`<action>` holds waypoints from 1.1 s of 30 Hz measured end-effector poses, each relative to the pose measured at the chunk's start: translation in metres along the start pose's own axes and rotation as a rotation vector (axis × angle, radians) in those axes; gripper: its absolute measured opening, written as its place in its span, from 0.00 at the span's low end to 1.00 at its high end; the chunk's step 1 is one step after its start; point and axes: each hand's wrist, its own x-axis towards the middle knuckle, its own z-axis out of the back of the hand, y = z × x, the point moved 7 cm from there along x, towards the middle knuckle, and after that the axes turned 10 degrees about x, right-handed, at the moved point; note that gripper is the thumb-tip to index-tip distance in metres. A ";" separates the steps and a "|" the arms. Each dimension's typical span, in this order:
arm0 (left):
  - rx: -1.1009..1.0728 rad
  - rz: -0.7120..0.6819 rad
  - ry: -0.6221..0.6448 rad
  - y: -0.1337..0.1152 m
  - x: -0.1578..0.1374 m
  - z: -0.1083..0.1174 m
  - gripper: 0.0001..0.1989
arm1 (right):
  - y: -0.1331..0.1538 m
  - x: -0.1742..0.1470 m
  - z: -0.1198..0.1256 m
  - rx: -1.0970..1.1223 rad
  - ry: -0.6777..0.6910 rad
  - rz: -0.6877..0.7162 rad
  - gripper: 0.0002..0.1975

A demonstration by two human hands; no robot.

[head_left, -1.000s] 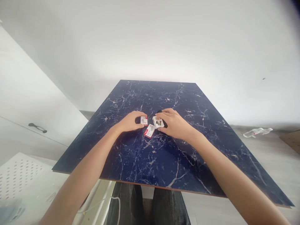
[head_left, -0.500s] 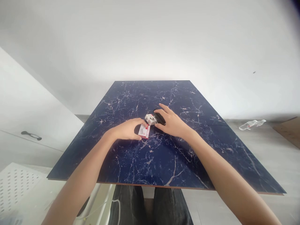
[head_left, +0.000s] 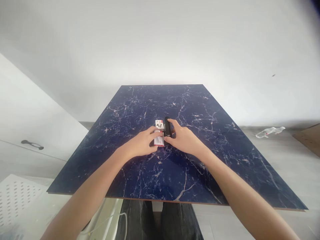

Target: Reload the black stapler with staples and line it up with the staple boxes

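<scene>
My left hand is closed around a small white-and-red box, thumb at its near edge and fingers over its far side. Just beyond it, touching or nearly so, sits a white box with a dark picture printed on it; my left fingertips reach its near edge. My right hand grips a long black object that looks like a stapler, with the index finger at its far end and the thumb at its near end. This black object stands lengthwise along the right side of both boxes.
The dark blue, white-veined tabletop extends around my hands to a pale wall. A clear plastic bottle lies on the floor at right, near brown cardboard. At left are a white cabinet with a dark handle and a perforated white panel.
The boxes and black object have turned from a skewed arrangement into a straight one, side by side. My left hand has moved right with the white-and-red box.
</scene>
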 end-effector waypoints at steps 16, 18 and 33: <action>-0.089 0.074 -0.088 0.032 0.007 -0.005 0.34 | -0.008 0.007 -0.006 0.076 -0.110 0.020 0.36; -0.070 0.070 -0.061 0.028 0.005 -0.004 0.32 | -0.008 0.007 -0.006 0.085 -0.097 0.017 0.36; -0.022 0.093 -0.131 0.036 0.012 -0.007 0.47 | -0.006 0.007 -0.007 0.064 -0.102 0.020 0.37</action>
